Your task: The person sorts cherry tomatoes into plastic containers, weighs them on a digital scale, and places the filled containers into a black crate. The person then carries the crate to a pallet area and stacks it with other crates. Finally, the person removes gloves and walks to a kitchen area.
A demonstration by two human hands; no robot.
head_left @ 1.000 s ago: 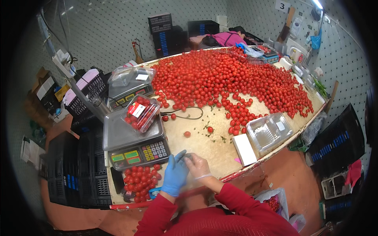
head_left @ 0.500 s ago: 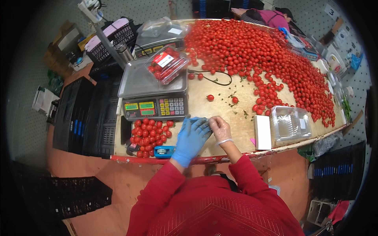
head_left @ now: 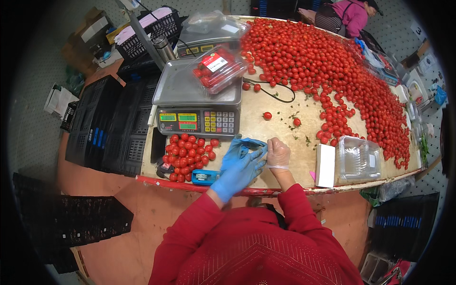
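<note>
Crates (head_left: 102,135): black, stacked off the table's edge at nine o'clock, untouched.
Scale (head_left: 199,102): at eleven o'clock from the hands; a filled, closed clear punnet (head_left: 218,70) of tomatoes resting on its pan, apparently one pack done.
Loose cluster (head_left: 189,154): small heap of cherry tomatoes just below the scale's keypad, at nine o'clock from the hands, not yet packed.
Tape dispenser (head_left: 205,177): blue, lying at the table's near edge, just beside the left wrist.
Left hand (head_left: 240,166): wearing a blue glove, fingers spread and half open, pinching a loose blue glove (head_left: 246,145) at its twelve o'clock.
Right hand (head_left: 278,153): in a thin clear glove, fingers curled onto the same loose blue glove from three o'clock; glove not yet on.
Empty tray (head_left: 358,158): clear, open, unfilled, at three o'clock beside a white block (head_left: 325,165).
Main heap (head_left: 332,66): a great spread of tomatoes from twelve to two o'clock, most of the sorting seemingly left.
</note>
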